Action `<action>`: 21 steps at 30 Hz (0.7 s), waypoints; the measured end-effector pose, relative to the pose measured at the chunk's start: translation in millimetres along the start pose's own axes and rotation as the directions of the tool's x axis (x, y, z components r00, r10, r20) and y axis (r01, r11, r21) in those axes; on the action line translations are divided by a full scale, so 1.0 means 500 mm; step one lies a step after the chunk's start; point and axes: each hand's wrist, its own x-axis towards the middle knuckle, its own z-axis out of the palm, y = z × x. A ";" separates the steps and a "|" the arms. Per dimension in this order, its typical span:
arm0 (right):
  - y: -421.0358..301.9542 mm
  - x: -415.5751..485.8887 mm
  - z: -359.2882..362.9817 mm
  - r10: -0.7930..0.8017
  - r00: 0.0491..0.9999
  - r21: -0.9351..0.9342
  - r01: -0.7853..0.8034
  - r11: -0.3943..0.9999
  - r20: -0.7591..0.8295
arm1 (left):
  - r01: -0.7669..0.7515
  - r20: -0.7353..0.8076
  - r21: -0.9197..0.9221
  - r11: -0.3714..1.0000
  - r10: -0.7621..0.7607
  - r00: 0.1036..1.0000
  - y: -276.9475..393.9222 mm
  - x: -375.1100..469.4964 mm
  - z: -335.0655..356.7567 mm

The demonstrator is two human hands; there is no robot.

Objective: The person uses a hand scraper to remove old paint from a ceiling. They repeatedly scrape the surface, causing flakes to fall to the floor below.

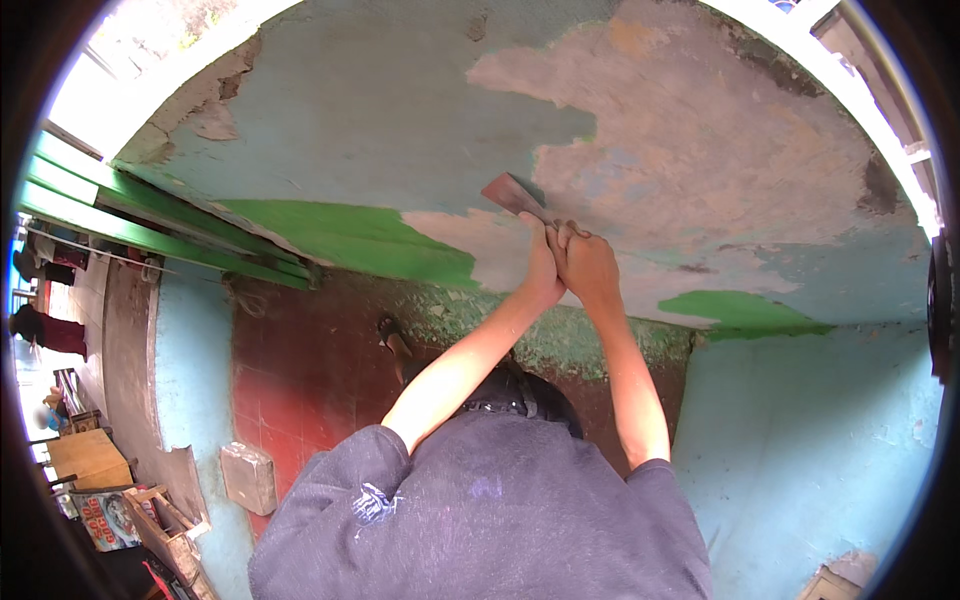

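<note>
A paint scraper (514,194) with a wide, reddish-grey metal blade is pressed against or close to the painted wall (375,127), its blade pointing up and left. My left hand (544,259) grips it just below the blade, with the thumb stretched along it. Wrapped over the handle beside it is my right hand (595,264); the fingers of both hide the handle. Light blue paint covers the wall to the blade's left. Bare greyish-pink plaster (697,165) spreads to the right, and a green paint patch (360,232) lies lower left.
Paint flakes (480,319) litter the red tiled floor (300,375) along the wall's foot. Green metal rails (172,225) run at the left. A pale block (248,478) sits near a low blue wall (196,360). Another blue wall (795,427) stands right. People are visible far left.
</note>
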 end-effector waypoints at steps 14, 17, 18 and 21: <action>0.006 -0.145 0.017 0.384 0.894 0.349 -0.445 0.825 0.233 | 0.083 0.047 0.430 0.899 -0.114 0.992 -0.061 -0.038 -0.125; 0.002 -0.155 0.066 0.415 0.893 0.479 -0.446 0.756 0.175 | -0.009 0.116 0.536 0.844 -0.063 0.991 -0.037 -0.035 -0.142; -0.006 -0.156 0.087 0.416 0.892 0.547 -0.441 0.712 0.178 | 0.005 0.089 0.567 0.824 -0.066 0.994 -0.024 -0.043 -0.147; -0.028 -0.157 0.134 0.454 0.869 0.710 -0.446 0.545 0.197 | 0.029 0.065 0.668 0.744 -0.097 0.993 0.013 -0.071 -0.145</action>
